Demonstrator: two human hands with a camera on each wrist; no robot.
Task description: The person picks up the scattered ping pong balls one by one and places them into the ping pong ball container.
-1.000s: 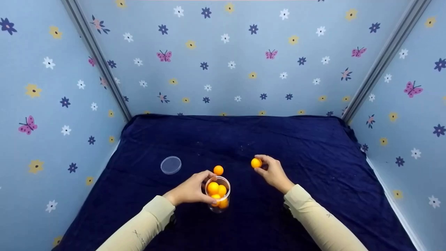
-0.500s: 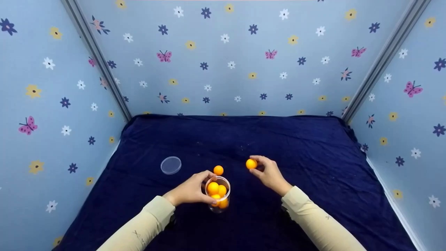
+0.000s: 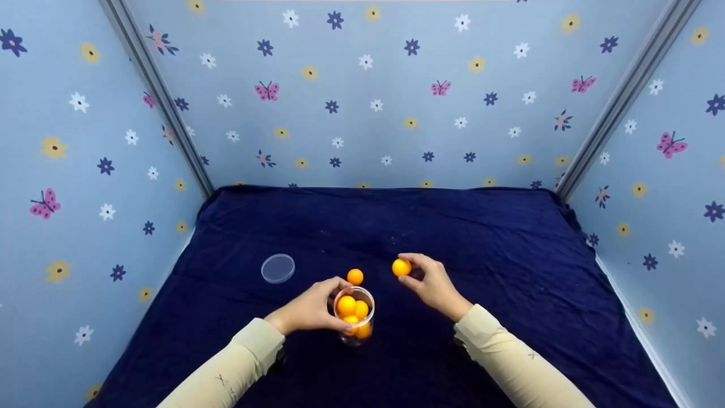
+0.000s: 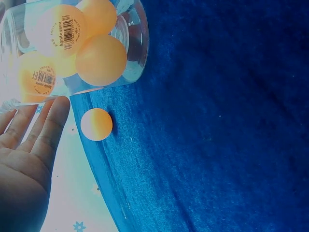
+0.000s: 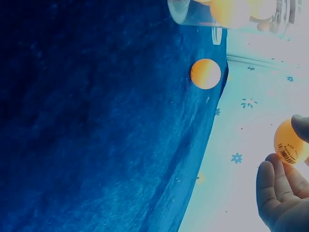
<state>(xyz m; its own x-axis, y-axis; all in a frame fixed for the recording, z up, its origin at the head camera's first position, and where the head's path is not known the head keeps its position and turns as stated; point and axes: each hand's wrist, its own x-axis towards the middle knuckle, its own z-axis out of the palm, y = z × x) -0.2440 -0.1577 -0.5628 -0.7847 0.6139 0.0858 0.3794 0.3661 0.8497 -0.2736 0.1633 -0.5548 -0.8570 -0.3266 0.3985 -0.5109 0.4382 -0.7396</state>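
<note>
My left hand grips a clear plastic jar near its rim, thumb on the near side and fingers on the far side. Several orange ping-pong balls with printed labels lie inside the open-topped jar, which stands upright. To the right, my right hand pinches one orange ping-pong ball between thumb and fingertips, above the cloth and apart from the jar. Another loose ping-pong ball rests on the cloth just behind the jar, visible in both wrist views too.
A round clear lid lies flat on the dark blue cloth, left of and behind the jar. Flower-patterned walls enclose the table at the back and both sides.
My right hand has moved left toward the jar, carrying the pinched ping-pong ball. The left hand, jar, lid and loose ball have stayed in place.
</note>
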